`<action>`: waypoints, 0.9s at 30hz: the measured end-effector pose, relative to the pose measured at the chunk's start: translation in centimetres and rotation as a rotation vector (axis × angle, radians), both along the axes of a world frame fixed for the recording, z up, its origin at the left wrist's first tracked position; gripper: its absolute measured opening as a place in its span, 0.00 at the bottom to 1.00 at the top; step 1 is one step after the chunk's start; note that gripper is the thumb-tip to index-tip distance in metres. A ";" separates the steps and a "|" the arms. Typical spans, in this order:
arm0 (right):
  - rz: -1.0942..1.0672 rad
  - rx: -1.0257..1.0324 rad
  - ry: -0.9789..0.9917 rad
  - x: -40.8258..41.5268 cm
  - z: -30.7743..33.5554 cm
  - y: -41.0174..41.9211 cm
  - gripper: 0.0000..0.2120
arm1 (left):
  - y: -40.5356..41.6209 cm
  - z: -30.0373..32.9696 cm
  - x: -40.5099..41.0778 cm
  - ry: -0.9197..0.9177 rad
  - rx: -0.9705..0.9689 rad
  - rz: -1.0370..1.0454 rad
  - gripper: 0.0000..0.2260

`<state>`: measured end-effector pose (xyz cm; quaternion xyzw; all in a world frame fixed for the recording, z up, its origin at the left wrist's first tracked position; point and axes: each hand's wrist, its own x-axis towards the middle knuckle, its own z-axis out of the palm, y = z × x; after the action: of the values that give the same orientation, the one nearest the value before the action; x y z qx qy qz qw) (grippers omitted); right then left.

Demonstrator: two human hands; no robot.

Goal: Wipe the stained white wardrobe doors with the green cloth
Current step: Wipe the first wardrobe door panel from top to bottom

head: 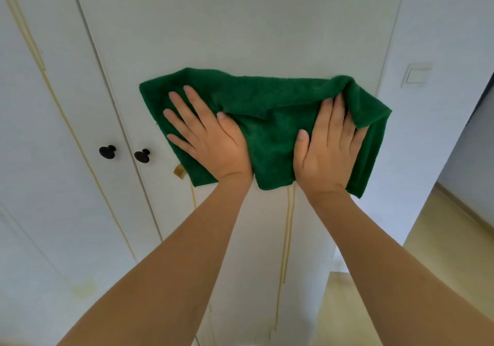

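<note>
Both forearms reach up from the bottom edge. Left hand (205, 134) flat, fingers spread, pressing the green cloth (270, 121) against the right wardrobe door (240, 25). Right hand (324, 153) also flat, fingers straight and close together, a cloth fold draped over its fingertips (not pinched as far as visible). Yellow drip stains (287, 236) run down below the cloth. Two black knobs (124, 153) to the left, on adjoining doors. Light switch (415, 74) on the wall at right.
</note>
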<state>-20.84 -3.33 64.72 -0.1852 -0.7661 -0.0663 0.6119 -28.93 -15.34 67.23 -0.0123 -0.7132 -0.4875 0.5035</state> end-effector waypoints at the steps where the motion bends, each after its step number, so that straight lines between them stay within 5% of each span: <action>1: 0.001 0.023 -0.010 -0.1 -0.5 0.1 0.28 | 0.6 -0.7 0.3 0.000 0.001 -0.003 0.28; 15: 0.037 0.336 -0.090 -1.5 -3.9 -0.7 0.26 | -2.4 -10.7 -0.7 0.179 -0.379 -0.192 0.29; 27: 0.058 0.361 -0.162 -2.1 -4.9 -2.5 0.24 | -6.2 -13.5 -1.8 0.005 -0.367 -0.137 0.28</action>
<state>-22.92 -5.87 59.82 -0.0443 -0.7936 -0.1994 0.5732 -30.71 -21.53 53.71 -0.1538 -0.7864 -0.3822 0.4603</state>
